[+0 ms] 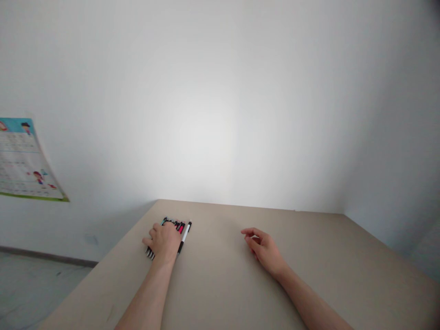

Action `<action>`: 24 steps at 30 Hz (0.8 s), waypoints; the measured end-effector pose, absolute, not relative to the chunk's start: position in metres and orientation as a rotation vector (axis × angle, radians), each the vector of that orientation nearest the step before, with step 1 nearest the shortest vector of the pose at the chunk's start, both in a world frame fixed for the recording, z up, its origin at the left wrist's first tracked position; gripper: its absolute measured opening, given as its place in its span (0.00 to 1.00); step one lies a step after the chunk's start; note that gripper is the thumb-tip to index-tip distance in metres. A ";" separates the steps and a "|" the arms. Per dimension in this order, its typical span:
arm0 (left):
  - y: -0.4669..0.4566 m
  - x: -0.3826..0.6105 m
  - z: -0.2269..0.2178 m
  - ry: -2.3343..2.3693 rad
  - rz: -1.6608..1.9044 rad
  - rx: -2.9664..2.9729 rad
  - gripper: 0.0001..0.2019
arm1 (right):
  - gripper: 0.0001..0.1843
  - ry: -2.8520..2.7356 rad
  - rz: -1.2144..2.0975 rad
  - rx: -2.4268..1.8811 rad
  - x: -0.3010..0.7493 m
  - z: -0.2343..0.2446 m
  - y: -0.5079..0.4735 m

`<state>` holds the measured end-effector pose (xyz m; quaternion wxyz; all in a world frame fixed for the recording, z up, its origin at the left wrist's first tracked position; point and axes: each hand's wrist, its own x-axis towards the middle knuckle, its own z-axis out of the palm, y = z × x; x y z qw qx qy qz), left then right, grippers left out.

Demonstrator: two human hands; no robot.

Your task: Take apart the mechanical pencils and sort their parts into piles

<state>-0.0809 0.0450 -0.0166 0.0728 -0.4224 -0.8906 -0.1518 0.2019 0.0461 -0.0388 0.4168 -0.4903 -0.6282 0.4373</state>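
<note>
My left hand lies palm down over a row of several pens at the left of the table. Its curled fingers reach across to the row's left side, and its thumb is hidden. Dark, red and teal upper ends show beyond the knuckles; silvery tips show below the fingers. Just right of this hand lies a white pen with a black grip and black top, slanted and slightly apart from the row. My right hand rests on the tabletop right of centre. Its fingers are loosely bent, the thumb apart from the index finger, holding nothing.
The beige table meets a white wall at the back, with another wall at the right. A colourful poster hangs at the left. Past the table's left edge the grey floor shows.
</note>
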 end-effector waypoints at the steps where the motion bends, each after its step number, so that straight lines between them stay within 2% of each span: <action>1: 0.045 -0.084 -0.017 -2.680 -0.462 -1.267 0.19 | 0.18 -1.582 1.092 -1.233 0.202 -0.039 0.046; 12: 0.040 -0.089 -0.005 -2.631 -0.477 -1.305 0.18 | 0.16 -1.588 1.083 -1.238 0.202 -0.036 0.046; 24: 0.045 -0.103 -0.011 -2.732 -0.446 -1.248 0.15 | 0.13 -1.570 1.108 -1.219 0.202 -0.036 0.046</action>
